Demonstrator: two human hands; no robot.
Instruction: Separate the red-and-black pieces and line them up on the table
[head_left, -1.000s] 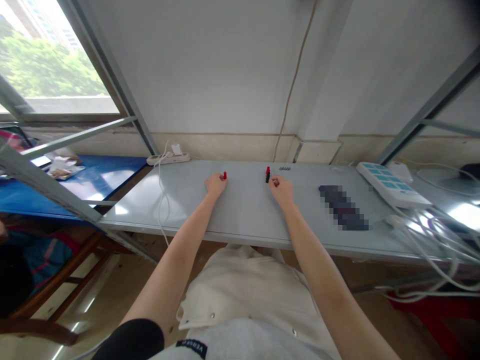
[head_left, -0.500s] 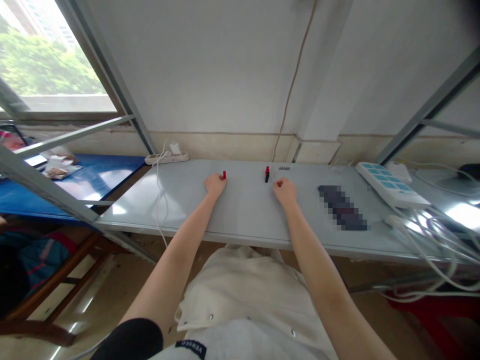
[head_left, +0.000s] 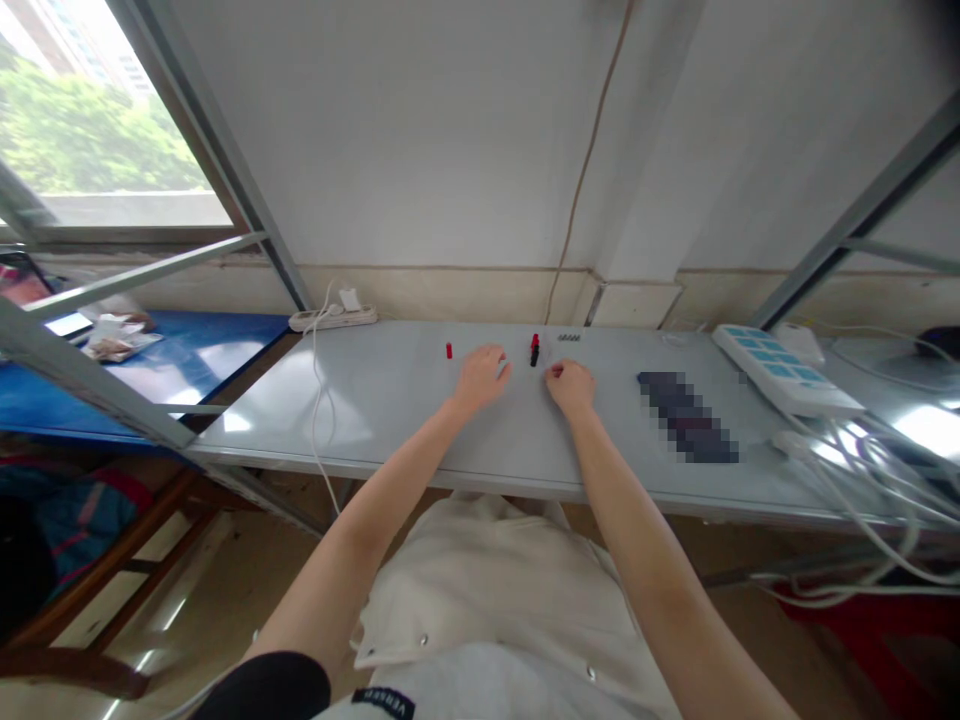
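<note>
My left hand (head_left: 482, 378) is just above the grey desk, its fingers apart and nothing in them. To its left a small red cylinder (head_left: 449, 351) stands upright on the desk. On its other side lie a small red piece (head_left: 535, 341) and a small black piece (head_left: 534, 356), close together. Curled fingers of my right hand (head_left: 573, 384) close on a small dark red piece (head_left: 556, 372); most of it is hidden, so its kind cannot be made out. Beyond that hand, several tiny dark metal parts (head_left: 569, 338) lie in a row.
A pixelated dark flat object (head_left: 686, 415) lies right of my hands. Farther right are a large white power strip (head_left: 784, 370) and tangled white cables (head_left: 877, 490). At the back left another power strip (head_left: 334, 317) trails a cord over the grey desk (head_left: 390, 440). Metal posts frame both sides.
My left hand has let go of the red cylinder, which stays standing on the desk, and has moved right with opened fingers. My right hand has hardly moved.
</note>
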